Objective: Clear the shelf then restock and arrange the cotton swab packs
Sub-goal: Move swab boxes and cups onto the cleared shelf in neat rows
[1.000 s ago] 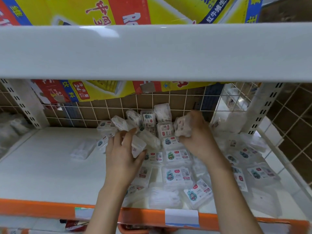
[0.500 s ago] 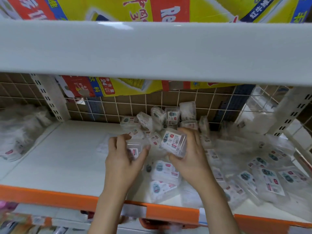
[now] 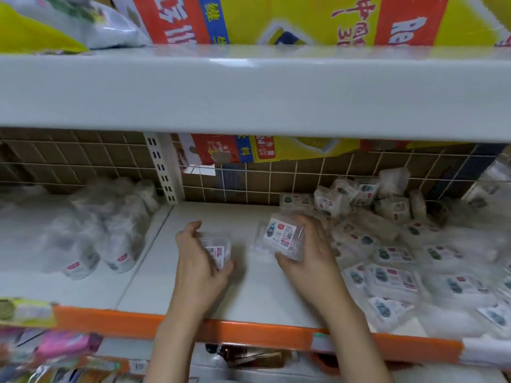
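Note:
My left hand (image 3: 197,261) grips a small clear cotton swab pack (image 3: 217,251) with a white and pink label, just above the white shelf (image 3: 257,288). My right hand (image 3: 309,254) holds a second clear pack (image 3: 282,234), label facing me, a little higher and to the right. Both hands are over the bare middle of the shelf. A loose heap of cotton swab packs (image 3: 387,244) fills the right part of the shelf up to the back grid.
Soft clear bags (image 3: 105,230) lie on the neighbouring shelf at left, past a white upright post (image 3: 164,170). A white upper shelf (image 3: 249,92) overhangs, carrying yellow and red cartons (image 3: 318,17). The shelf's orange front edge (image 3: 249,333) runs below my wrists.
Both hands, each with a pack, have moved left away from the heap to the bare middle of the shelf. The view has swung left, showing the neighbouring shelf.

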`<state>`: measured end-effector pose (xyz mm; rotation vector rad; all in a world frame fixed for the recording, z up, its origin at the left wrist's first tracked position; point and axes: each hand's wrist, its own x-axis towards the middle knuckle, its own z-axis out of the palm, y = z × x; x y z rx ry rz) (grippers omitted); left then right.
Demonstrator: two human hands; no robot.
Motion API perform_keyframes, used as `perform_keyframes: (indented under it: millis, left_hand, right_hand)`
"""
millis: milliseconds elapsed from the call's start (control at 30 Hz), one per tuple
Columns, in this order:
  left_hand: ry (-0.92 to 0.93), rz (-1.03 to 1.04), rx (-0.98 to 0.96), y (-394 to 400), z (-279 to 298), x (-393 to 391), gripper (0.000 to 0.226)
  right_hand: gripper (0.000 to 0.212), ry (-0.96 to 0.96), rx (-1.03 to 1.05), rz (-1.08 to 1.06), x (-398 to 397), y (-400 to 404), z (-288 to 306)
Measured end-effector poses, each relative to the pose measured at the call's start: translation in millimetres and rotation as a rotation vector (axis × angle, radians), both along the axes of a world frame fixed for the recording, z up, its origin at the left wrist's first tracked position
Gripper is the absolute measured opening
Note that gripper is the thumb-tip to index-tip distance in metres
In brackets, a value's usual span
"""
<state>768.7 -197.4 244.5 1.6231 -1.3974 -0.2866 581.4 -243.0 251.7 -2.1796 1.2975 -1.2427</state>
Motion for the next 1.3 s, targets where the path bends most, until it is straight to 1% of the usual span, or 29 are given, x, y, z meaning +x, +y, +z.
perform_keyframes:
  millis: [67,167,233,367,500,567,633,700,733,800,867,900,967,1033,1100,1200,1300]
  left_hand:
    - [0.037,-0.011,-0.020,0,0,19,0.083]
    - [0.046,-0.007,-0.073,2,-4,36,0.075]
    - [0.056,-0.031,-0.104,7,-2,42,0.076]
    - [-0.033,-0.117,-0.121,11,1,53,0.075]
    - [-0.093,-0.110,-0.115,11,6,53,0.067]
    - [-0.089,-0.120,-0.122,12,7,53,0.065]
    - [-0.026,-0.096,-0.106,12,6,55,0.069]
    - [0.079,-0.041,-0.060,10,4,55,0.079]
    - [0.100,-0.022,-0.044,10,1,55,0.082]
    - [0.064,-0.014,-0.022,9,-4,55,0.084]
    - [0.039,-0.027,-0.015,11,-5,59,0.080]
    - [0.044,-0.025,-0.013,12,-5,61,0.078]
    - [0.058,-0.008,-0.007,12,-2,69,0.083]
    - [0.064,0.011,-0.016,13,3,80,0.085]
    - [0.083,0.043,-0.039,15,10,97,0.080]
    - [0.101,0.101,-0.063,18,17,135,0.074]
    - [0.089,0.147,-0.012,25,24,189,0.067]
  right_hand:
    - [0.067,0.020,0.005,-0.013,17,6,-4]
    - [0.067,0.037,0.066,-0.027,31,13,-9]
    - [0.068,0.058,0.098,-0.031,36,16,-10]
    - [0.069,0.092,0.127,-0.022,42,17,-10]
    - [0.069,0.084,0.109,-0.016,47,14,-8]
    - [0.068,0.086,0.091,-0.018,48,11,-9]
    - [0.066,0.083,0.092,0.000,49,9,-9]
    - [0.066,0.065,0.096,0.019,50,8,-8]
    - [0.067,0.050,0.099,0.017,50,8,-9]
    - [0.071,0.019,0.107,0.006,51,7,-9]
    - [0.073,0.019,0.129,0.008,54,6,-8]
    - [0.072,0.029,0.130,0.009,57,5,-8]
    - [0.069,0.050,0.105,0.000,65,2,-8]
    - [0.065,0.074,0.086,-0.001,78,-1,-6]
    - [0.063,0.101,0.078,-0.015,96,-1,-3]
    - [0.058,0.088,0.092,-0.064,133,1,2]
    - [0.053,0.059,0.090,-0.076,182,0,5]
